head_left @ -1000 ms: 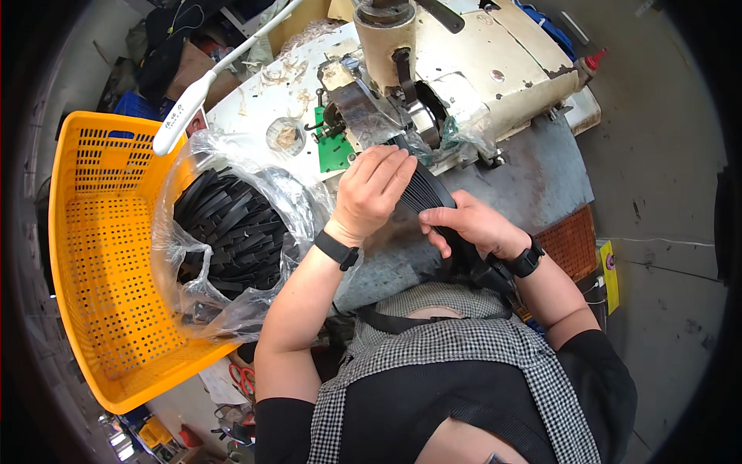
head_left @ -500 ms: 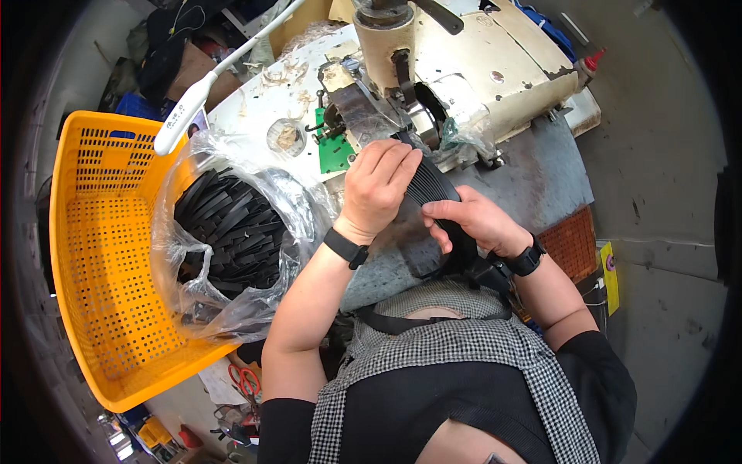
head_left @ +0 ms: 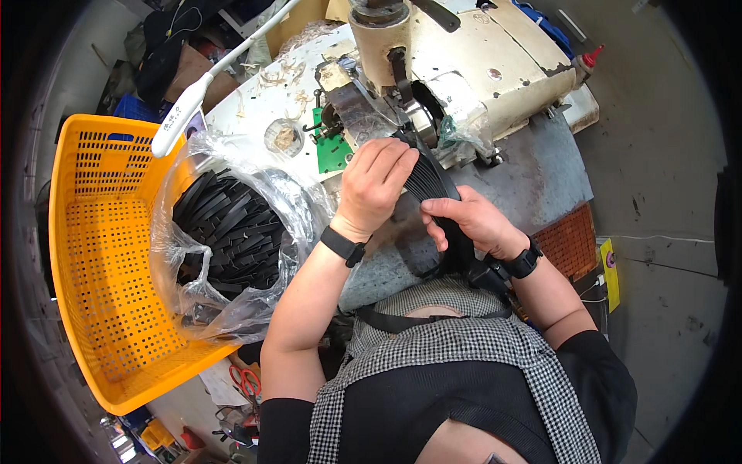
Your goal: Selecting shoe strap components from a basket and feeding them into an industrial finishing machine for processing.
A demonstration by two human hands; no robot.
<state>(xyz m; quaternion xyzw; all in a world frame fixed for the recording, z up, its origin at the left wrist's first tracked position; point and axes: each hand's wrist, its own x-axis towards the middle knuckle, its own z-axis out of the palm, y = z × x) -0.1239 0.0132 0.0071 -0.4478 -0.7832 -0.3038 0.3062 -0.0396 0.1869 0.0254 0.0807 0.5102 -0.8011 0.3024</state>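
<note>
A bundle of thin black straps (head_left: 427,182) runs between my two hands, just in front of a cream industrial sewing machine (head_left: 464,66). My left hand (head_left: 374,182) pinches the upper ends of the straps close to the machine's working head; its fingertips are partly hidden behind the knuckles. Lower down, my right hand (head_left: 481,220) wraps round the bundle, thumb across the top. Below that hand the straps hang toward my lap. To the left, a clear plastic bag (head_left: 309,220) stands open, filled with many short black strips (head_left: 232,232).
A yellow perforated crate (head_left: 93,255) stands at the far left, behind the bag. A white lamp arm (head_left: 182,116) reaches over the table. Near the machine are a green plate (head_left: 332,153) and a round clear dish (head_left: 284,139). Red-handled scissors (head_left: 246,380) lie below the crate.
Both hands keep their grip on the black straps and have barely moved. The strap bundle bows slightly more to the right between the hands.
</note>
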